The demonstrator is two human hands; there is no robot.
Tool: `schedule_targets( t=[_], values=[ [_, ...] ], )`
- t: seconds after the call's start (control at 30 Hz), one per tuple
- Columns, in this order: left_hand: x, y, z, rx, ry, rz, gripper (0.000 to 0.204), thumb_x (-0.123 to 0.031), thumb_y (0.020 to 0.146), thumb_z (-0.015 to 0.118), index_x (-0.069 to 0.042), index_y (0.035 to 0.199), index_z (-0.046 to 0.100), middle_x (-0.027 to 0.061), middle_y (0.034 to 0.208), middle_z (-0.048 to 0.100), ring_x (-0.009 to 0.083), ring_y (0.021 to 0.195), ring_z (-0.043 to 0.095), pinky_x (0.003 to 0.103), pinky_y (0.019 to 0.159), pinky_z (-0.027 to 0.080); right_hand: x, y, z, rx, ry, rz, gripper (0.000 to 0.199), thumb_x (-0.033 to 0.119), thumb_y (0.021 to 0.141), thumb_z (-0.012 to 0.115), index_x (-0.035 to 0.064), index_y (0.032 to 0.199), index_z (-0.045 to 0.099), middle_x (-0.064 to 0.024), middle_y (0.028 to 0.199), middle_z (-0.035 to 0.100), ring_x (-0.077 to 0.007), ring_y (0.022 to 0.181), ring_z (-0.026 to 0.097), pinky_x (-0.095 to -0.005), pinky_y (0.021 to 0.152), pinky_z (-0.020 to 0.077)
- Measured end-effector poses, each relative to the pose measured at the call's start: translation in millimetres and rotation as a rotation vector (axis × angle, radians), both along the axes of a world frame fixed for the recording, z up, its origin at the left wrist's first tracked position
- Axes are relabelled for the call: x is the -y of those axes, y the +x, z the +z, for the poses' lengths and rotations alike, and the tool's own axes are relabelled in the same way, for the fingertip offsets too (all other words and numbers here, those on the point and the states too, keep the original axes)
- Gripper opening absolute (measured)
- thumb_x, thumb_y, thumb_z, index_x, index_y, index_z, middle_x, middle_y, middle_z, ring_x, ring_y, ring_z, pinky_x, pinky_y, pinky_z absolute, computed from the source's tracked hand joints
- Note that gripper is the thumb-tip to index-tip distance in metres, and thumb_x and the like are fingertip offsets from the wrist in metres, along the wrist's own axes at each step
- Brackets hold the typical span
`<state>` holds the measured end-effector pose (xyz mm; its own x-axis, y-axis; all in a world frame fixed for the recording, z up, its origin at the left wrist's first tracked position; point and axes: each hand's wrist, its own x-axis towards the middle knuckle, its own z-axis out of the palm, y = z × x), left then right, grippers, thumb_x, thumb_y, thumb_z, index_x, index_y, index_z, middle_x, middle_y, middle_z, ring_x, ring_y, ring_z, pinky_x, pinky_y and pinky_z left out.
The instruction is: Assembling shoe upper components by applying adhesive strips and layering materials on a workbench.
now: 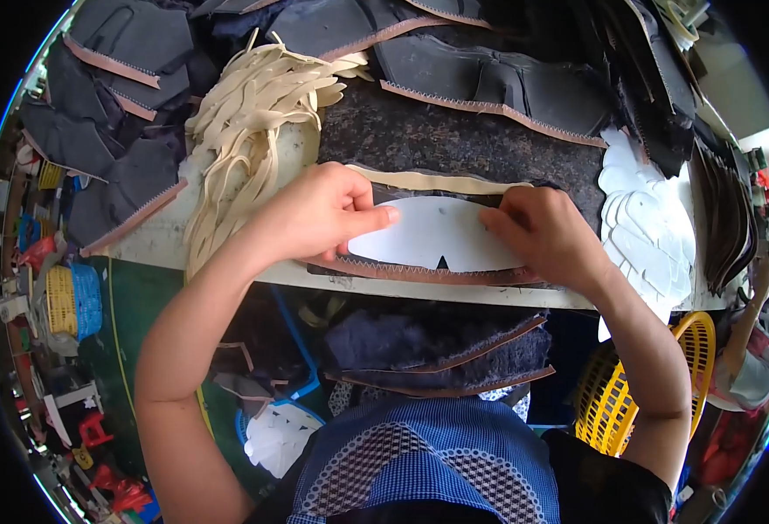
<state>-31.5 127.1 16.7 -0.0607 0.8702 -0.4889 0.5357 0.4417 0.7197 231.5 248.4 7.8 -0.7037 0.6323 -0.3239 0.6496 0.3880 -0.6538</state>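
Observation:
In front of me on the table lies a dark shoe-upper piece with a brown zigzag-stitched edge strip [437, 272]. A white, leaf-shaped stiffener piece [432, 231] with a small dark notch rests on it. My left hand [336, 210] pinches its left end, thumb on top. At the right end my right hand [537, 227] does the same, thumb pressed on the white piece. Along the far edge of the upper runs a cream strip [446, 181], its ends partly under my fingers. The undersides of both grips are hidden.
A heap of cream strips [258, 118] lies at the left, a pile of white pieces [647, 223] at the right. Several dark uppers [498, 83] lie farther back. Other uppers [437, 349] rest at my lap. A yellow basket [607, 406] stands by my right arm.

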Motion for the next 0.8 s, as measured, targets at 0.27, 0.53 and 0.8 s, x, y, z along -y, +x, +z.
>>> schedule_targets(
  t=[0.27, 0.53, 0.8],
  values=[
    [46.5, 50.3, -2.6, -0.622, 0.712, -0.480, 0.101, -0.028, 0.068, 0.094, 0.000, 0.150, 0.043, 0.0173, 0.155, 0.041, 0.0369, 0.142, 0.045, 0.044, 0.118, 0.040, 66.0, 10.0, 16.6, -0.240, 0.719, 0.294, 0.072, 0.022, 0.071, 0.087, 0.0043, 0.134, 0.056, -0.0160, 0.127, 0.065, -0.0337, 0.116, 0.066, -0.0439, 0.100, 0.0548],
    [28.9, 67.6, -40.6, -0.592, 0.959, -0.113, 0.064, -0.005, 0.078, 0.081, -0.002, 0.138, 0.057, 0.0159, 0.121, 0.069, 0.0350, 0.106, 0.070, 0.042, 0.090, 0.056, 43.5, -9.3, -14.1, -0.408, 1.034, 0.155, 0.037, 0.009, 0.078, 0.073, 0.0033, 0.114, 0.065, -0.0106, 0.110, 0.073, -0.0241, 0.099, 0.074, -0.0343, 0.080, 0.0601],
    [-2.0, 67.3, -48.1, -0.790, 1.245, -0.037, 0.028, -0.024, 0.087, 0.080, -0.007, 0.109, 0.073, 0.0014, 0.086, 0.072, 0.0177, 0.071, 0.072, 0.029, 0.064, 0.057, 53.1, -14.8, -30.5, -0.362, 0.989, 0.018, 0.021, 0.014, 0.091, 0.070, 0.0011, 0.107, 0.065, -0.0068, 0.088, 0.072, -0.0194, 0.073, 0.072, -0.0319, 0.060, 0.0560]
  ],
)
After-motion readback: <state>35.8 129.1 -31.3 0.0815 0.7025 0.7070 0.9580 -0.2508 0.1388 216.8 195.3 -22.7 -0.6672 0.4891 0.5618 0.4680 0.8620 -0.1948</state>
